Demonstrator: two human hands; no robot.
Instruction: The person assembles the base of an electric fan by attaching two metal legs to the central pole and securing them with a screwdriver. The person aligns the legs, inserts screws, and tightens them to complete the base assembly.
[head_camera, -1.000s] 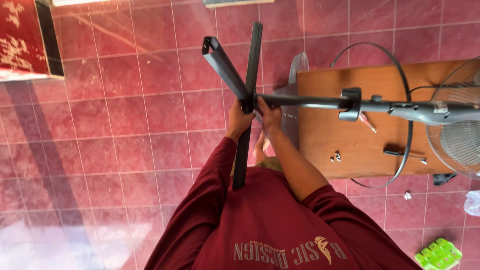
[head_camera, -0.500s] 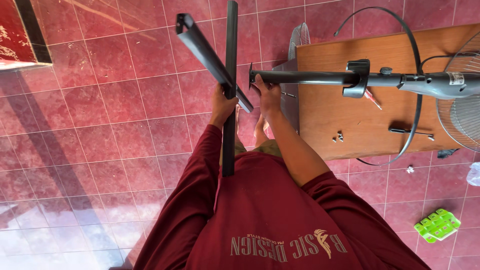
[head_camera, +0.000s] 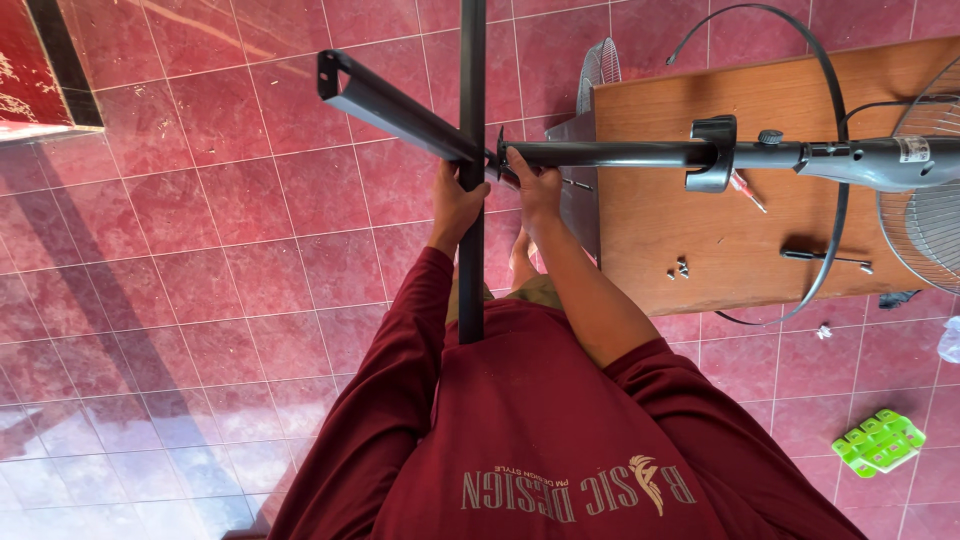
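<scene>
A person in a maroon shirt (head_camera: 560, 450) worked at the junction of a black cross base (head_camera: 400, 105) and a fan pole (head_camera: 610, 154), both hands meeting where the two bars cross. The left hand (head_camera: 455, 205) was wrapped around the upright bar (head_camera: 471, 270), fingers curled shut on it just below the joint; the right hand (head_camera: 535, 185) gripped the pole's end, fingers closed around it right beside the joint. The pole ran away to the right of the hands, through a black clamp (head_camera: 712, 155) to the grey motor head (head_camera: 880, 162), which lay over a wooden table (head_camera: 700, 250) with a wire grille (head_camera: 925, 230) at the far right. Loose screws (head_camera: 680, 268) and a screwdriver (head_camera: 825, 257) lay on the table, well right of the hands; a green plastic piece (head_camera: 880, 442) sat on the red tiled floor (head_camera: 180, 280). The steel bars looked stiff and smooth, likely slippery under bare palms, and the assembly seemed top-heavy toward the motor, so a hold close to the joint appeared the steadiest place to take it.
</scene>
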